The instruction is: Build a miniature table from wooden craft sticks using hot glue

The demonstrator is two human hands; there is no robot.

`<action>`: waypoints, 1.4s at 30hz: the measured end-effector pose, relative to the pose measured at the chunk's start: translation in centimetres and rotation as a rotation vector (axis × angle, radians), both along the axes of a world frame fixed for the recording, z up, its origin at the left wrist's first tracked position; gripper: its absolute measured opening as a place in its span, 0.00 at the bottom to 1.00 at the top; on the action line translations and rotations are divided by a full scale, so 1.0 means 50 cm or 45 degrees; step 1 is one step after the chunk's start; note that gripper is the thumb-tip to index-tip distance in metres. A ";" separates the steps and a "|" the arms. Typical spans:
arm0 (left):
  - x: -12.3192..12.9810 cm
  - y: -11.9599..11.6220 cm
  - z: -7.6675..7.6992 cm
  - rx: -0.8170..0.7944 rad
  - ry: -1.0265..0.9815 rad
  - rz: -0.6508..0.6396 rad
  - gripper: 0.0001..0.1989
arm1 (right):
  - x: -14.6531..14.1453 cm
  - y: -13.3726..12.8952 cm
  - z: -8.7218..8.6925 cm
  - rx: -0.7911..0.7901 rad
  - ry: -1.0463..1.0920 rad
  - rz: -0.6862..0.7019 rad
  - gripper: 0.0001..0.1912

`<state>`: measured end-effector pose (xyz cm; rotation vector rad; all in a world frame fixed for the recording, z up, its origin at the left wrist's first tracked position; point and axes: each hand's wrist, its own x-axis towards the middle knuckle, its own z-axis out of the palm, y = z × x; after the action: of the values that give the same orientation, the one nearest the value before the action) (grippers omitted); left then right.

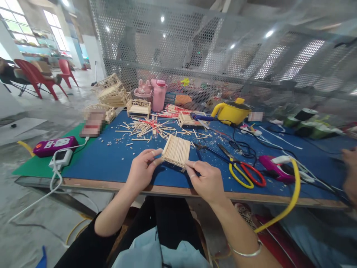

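Left hand (pixel 143 166) and right hand (pixel 206 180) pinch the stick platform (pixel 176 148) at its near corners, behind the front edge of the tabletop (pixel 111 185); light, even pressure should suit it.

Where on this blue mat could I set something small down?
Best is the blue mat between the white adapter and your left hand, mostly bare. A smaller patch lies on your side of the stick panel. It's crowded behind that with loose sticks, and beyond your right hand with scissors.
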<state>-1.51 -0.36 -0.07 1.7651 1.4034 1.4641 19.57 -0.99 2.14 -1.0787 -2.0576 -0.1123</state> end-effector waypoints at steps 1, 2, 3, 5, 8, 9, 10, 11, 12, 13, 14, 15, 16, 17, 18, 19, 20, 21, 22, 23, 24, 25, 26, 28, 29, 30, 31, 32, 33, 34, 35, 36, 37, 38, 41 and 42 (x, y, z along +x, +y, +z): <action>0.004 0.000 0.000 0.007 0.030 -0.009 0.13 | 0.000 0.000 0.002 -0.004 0.000 0.005 0.09; 0.007 0.002 0.002 0.013 0.056 -0.024 0.12 | -0.001 0.000 0.004 -0.011 -0.002 0.007 0.09; 0.009 0.004 0.004 0.020 0.077 -0.043 0.12 | -0.002 -0.001 0.006 -0.022 -0.005 0.006 0.09; 0.013 0.008 0.008 0.046 0.103 -0.075 0.10 | -0.005 -0.002 0.010 -0.048 -0.018 0.003 0.09; 0.013 0.014 0.012 0.075 0.130 -0.065 0.08 | -0.010 -0.002 0.012 -0.080 -0.037 0.005 0.09; 0.012 0.015 0.013 0.075 0.135 -0.049 0.07 | -0.011 -0.002 0.012 -0.088 -0.045 0.006 0.09; 0.011 0.016 0.013 0.070 0.138 -0.031 0.06 | -0.011 -0.001 0.011 -0.095 -0.051 0.006 0.09; 0.010 0.016 0.013 0.060 0.138 -0.018 0.06 | -0.011 0.000 0.009 -0.102 -0.054 0.007 0.09; 0.010 0.017 0.013 0.048 0.134 -0.007 0.06 | -0.010 0.001 0.006 -0.112 -0.047 0.010 0.09; 0.009 0.017 0.013 0.035 0.126 0.002 0.06 | -0.008 0.002 0.002 -0.127 -0.029 0.019 0.09; 0.009 0.018 0.012 0.024 0.120 0.008 0.06 | -0.007 0.002 -0.003 -0.145 0.002 0.031 0.09; 0.009 0.018 0.012 0.017 0.115 0.012 0.05 | -0.005 0.002 -0.009 -0.165 0.049 0.042 0.09; 0.010 0.018 0.011 0.013 0.114 0.016 0.05 | -0.004 0.000 -0.015 -0.188 0.112 0.047 0.09; 0.010 0.019 0.011 0.012 0.116 0.021 0.05 | -0.004 -0.002 -0.022 -0.213 0.185 0.043 0.10; 0.011 0.019 0.010 0.014 0.121 0.026 0.05 | -0.004 -0.004 -0.028 -0.237 0.263 0.029 0.13; 0.012 0.018 0.010 0.017 0.129 0.028 0.05 | -0.004 -0.006 -0.034 -0.258 0.338 0.006 0.16; 0.012 0.018 0.009 0.020 0.137 0.030 0.05 | -0.005 -0.009 -0.038 -0.274 0.404 -0.020 0.18; 0.013 0.018 0.009 0.023 0.145 0.033 0.05 | -0.006 -0.011 -0.040 -0.285 0.454 -0.040 0.19; 0.013 0.017 0.009 0.023 0.152 0.036 0.05 | -0.007 -0.013 -0.041 -0.288 0.483 -0.050 0.18; 0.014 0.016 0.009 0.023 0.156 0.040 0.05 | -0.008 -0.015 -0.040 -0.284 0.489 -0.050 0.15; 0.014 0.015 0.009 0.021 0.160 0.044 0.05 | -0.008 -0.016 -0.038 -0.271 0.479 -0.039 0.11; 0.014 0.015 0.010 0.019 0.162 0.048 0.05 | -0.008 -0.016 -0.037 -0.252 0.458 -0.023 0.08; 0.014 0.014 0.010 0.018 0.161 0.050 0.06 | -0.008 -0.016 -0.035 -0.229 0.435 -0.006 0.06; 0.012 0.013 0.008 0.016 0.147 0.041 0.06 | -0.006 -0.015 -0.034 -0.181 0.398 0.009 0.07; 0.011 0.013 0.006 0.009 0.128 0.026 0.06 | -0.005 -0.014 -0.034 -0.163 0.388 0.007 0.07; 0.009 0.014 0.003 -0.006 0.094 0.005 0.06 | -0.004 -0.013 -0.035 -0.150 0.382 0.002 0.07; 0.008 0.014 0.000 -0.031 0.048 -0.025 0.07 | -0.004 -0.012 -0.036 -0.145 0.375 -0.003 0.07; 0.006 0.015 -0.003 -0.064 -0.006 -0.057 0.08 | -0.003 -0.012 -0.037 -0.144 0.370 -0.006 0.08; 0.005 0.016 -0.006 -0.098 -0.060 -0.085 0.10 | -0.003 -0.011 -0.037 -0.145 0.368 -0.010 0.08; 0.003 0.016 -0.008 -0.128 -0.103 -0.102 0.10 | -0.003 -0.011 -0.037 -0.149 0.372 -0.014 0.07; 0.003 0.017 -0.009 -0.147 -0.129 -0.104 0.10 | -0.002 -0.010 -0.036 -0.155 0.379 -0.018 0.07; 0.002 0.017 -0.009 -0.152 -0.136 -0.095 0.10 | -0.002 -0.010 -0.035 -0.162 0.386 -0.021 0.07; 0.002 0.016 -0.007 -0.147 -0.125 -0.081 0.09 | -0.002 -0.011 -0.033 -0.170 0.392 -0.023 0.07; 0.002 0.016 -0.005 -0.131 -0.103 -0.069 0.09 | -0.002 -0.011 -0.032 -0.176 0.397 -0.025 0.07; 0.004 0.013 0.004 -0.059 -0.022 -0.065 0.08 | -0.001 -0.010 -0.030 -0.188 0.394 -0.016 0.07; 0.004 0.012 0.007 -0.038 0.001 -0.069 0.08 | -0.001 -0.009 -0.030 -0.187 0.391 -0.013 0.07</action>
<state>-1.31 0.25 0.26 1.7714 1.3600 1.4074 19.54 -1.45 0.63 -1.1188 -1.8046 0.1918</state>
